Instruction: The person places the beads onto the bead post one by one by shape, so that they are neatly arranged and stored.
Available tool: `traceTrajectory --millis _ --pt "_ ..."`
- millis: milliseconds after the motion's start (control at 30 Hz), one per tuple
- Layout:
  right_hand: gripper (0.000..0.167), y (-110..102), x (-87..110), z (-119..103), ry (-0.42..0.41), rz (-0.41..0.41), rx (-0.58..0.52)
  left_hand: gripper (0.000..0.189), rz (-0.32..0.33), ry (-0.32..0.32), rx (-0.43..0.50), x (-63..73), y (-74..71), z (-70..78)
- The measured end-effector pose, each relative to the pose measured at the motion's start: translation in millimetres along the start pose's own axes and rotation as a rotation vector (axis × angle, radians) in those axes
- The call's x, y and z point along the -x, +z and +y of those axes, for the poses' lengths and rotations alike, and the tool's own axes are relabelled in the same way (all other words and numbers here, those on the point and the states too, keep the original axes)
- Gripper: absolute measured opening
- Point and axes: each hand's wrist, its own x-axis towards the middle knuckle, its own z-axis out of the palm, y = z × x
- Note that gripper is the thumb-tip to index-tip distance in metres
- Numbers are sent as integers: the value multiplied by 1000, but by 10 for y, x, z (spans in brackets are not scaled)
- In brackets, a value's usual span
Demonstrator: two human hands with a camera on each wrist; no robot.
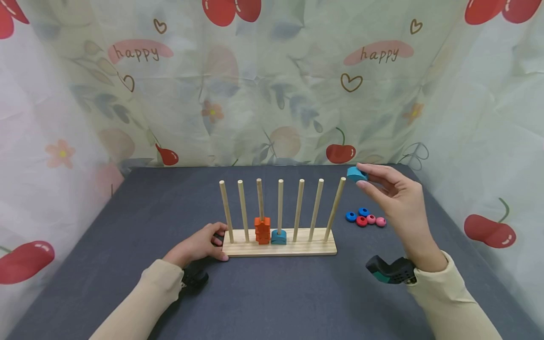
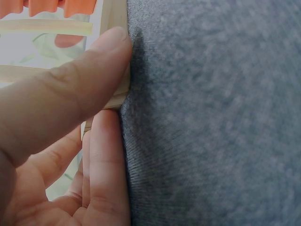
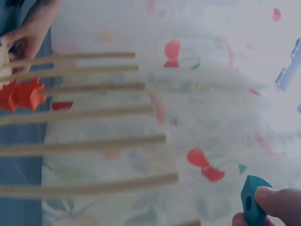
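Observation:
A wooden peg stand (image 1: 280,250) with several upright pegs sits on the dark table. My left hand (image 1: 204,243) holds the left end of its base, thumb at the front corner, as the left wrist view also shows around the wooden edge (image 2: 114,28). High at the right, my right hand (image 1: 395,193) pinches a blue half-round block (image 1: 356,174) between thumb and fingers, beside the top of the rightmost peg (image 1: 338,198). A hole shows in this block (image 3: 254,200) in the right wrist view. Stacked orange blocks (image 1: 262,230) sit on the third peg from the left, and a similar blue block (image 1: 278,237) on the fourth.
Several small beads lie right of the stand: blue ones (image 1: 351,216), a red one (image 1: 361,221) and pink ones (image 1: 380,222). A patterned curtain (image 1: 263,118) hangs behind the table and at both sides.

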Motion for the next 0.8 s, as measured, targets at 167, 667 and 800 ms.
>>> traceTrajectory --millis 167,667,800 --pt "36 199 -29 -119 -68 -41 -104 74 0 -5 -3 -4 6 -7" --pt "38 760 -135 -153 -143 -156 -179 74 -4 -10 0 6 -1 14" --pt "38 873 -156 -109 -190 -184 -160 74 -7 -14 6 10 -3 13"
